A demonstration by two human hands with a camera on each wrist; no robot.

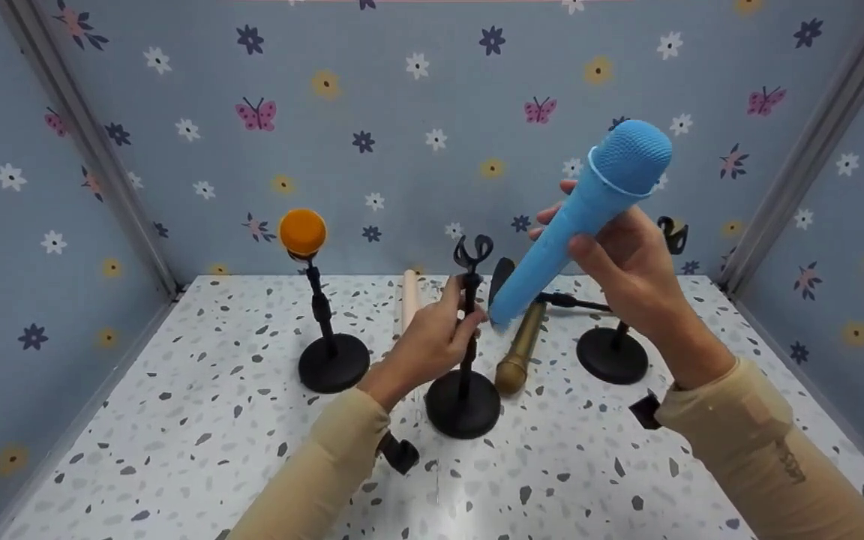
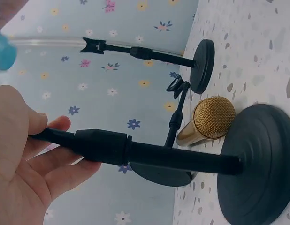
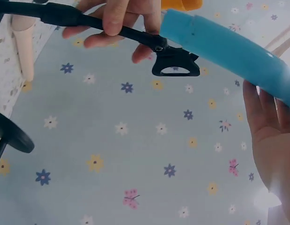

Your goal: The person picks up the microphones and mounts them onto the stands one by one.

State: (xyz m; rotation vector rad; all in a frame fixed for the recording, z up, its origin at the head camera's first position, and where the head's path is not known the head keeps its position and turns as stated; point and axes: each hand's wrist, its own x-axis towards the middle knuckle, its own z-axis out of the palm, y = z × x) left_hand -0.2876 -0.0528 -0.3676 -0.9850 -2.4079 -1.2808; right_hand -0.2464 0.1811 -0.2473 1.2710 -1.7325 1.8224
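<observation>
In the head view a light blue microphone is tilted, its round head up and to the right. My right hand grips it by the handle, thumb across the near side. Its narrow lower end is close to the middle stand. That black microphone stand is upright on a round base, with a forked clip at the top. My left hand holds its pole below the clip, fingers and thumb around it, as the left wrist view also shows with the pole.
An orange-headed microphone sits on a stand at left. A gold microphone and a pale pink one lie on the speckled table. Another stand is upright at right; one lies on its side behind.
</observation>
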